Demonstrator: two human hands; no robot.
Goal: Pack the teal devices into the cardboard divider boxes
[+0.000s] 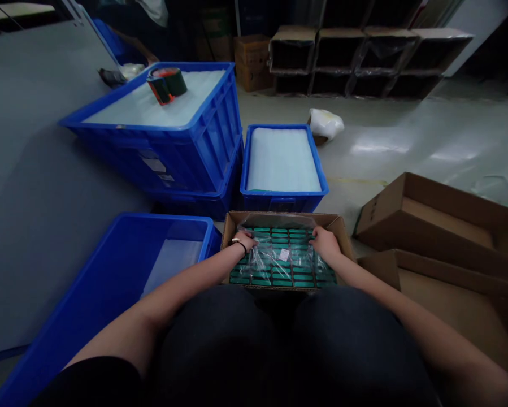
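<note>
Right now your left hand (244,240) and right hand (325,243) lie on the clear plastic film (279,265), one at each side of the box's middle, with the fingers slightly curled against the sheet. You cannot tell from this view whether they pinch the film or only press on it, and neither hand holds anything else. Beneath the film, between your hands, rows of green-wrapped cells (281,277) fill the cardboard box (279,217) tightly, side by side. The film lies loose and creased, with a small white label (284,254) on it. The box seems set right up at your knees (224,333) so that both hands reach it evenly. A dark band (239,245) circles your left wrist. Just left of your left hand, an open blue crate (173,223) with a pale lining sits within easy reach. Ahead of your fingers, two more blue crates (152,164) hold pale sheets, and a roll of tape (166,85) sits on the farther one. Right of your right hand lie cardboard trays (423,220).
</note>
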